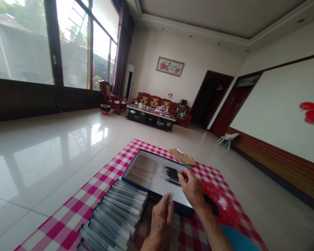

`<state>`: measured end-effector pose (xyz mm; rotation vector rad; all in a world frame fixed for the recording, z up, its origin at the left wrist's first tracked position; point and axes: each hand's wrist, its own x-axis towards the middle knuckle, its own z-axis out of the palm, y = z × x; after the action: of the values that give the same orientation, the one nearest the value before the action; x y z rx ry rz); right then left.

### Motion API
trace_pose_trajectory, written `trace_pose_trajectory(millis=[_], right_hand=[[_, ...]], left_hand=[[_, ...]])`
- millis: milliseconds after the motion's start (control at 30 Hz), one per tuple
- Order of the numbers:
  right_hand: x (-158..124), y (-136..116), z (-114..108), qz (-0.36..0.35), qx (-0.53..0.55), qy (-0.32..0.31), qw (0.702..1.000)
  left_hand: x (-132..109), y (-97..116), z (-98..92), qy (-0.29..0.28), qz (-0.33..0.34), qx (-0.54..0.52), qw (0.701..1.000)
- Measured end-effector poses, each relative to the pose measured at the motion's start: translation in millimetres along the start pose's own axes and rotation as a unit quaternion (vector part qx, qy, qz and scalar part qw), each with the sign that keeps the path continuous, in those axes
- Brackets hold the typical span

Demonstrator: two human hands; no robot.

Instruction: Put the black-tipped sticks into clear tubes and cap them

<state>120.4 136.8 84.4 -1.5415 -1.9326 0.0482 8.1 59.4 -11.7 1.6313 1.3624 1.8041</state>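
Note:
A shallow dark-blue box (161, 192) with a pale inside lies on the table. Clear pen barrels (141, 170) fill its left part, and a small bunch of black pen refills (170, 173) is further right. My right hand (192, 188) is over the box with thumb and forefinger pinched beside the refills; what is between them is too small to make out. In front of the box, my left hand (161, 217) is closed around a clear pen barrel, only its tip showing. Left of it, a wide row of translucent pens (117, 212) lies on the tablecloth.
A pink-and-white checked tablecloth (75, 205) covers the table. Torn cardboard (182, 157) lies behind the box. At the right are a red plastic bag (222, 205) and a teal object (237, 238). Beyond stand a coffee table (150, 116) and a red sofa (146, 99).

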Motion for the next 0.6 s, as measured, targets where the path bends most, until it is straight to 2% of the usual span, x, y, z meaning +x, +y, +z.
trace_pose_trajectory(millis=[67, 167, 267, 333, 467, 600], right_hand=[[-25, 2, -23, 0.045, 0.129, 0.073, 0.988], [-67, 9, -48, 0.129, 0.300, 0.158, 0.932], [-100, 15, -60, 0.196, 0.381, 0.237, 0.872], [-115, 19, -62, 0.222, 0.401, 0.282, 0.843], [-129, 22, -59, 0.235, 0.418, 0.309, 0.821], [-131, 22, -50, 0.228, 0.424, 0.302, 0.823]], left_hand=[[-1, 7, -2.6, -0.051, 0.030, -0.005, 0.998], [-5, 15, -4.9, -0.111, 0.090, 0.000, 0.990], [-11, 20, -4.5, -0.151, 0.147, 0.015, 0.978], [-15, 23, -3.6, -0.170, 0.170, 0.027, 0.970], [-20, 30, -2.4, -0.203, 0.189, 0.045, 0.960], [-24, 33, -2.3, -0.226, 0.194, 0.046, 0.953]])
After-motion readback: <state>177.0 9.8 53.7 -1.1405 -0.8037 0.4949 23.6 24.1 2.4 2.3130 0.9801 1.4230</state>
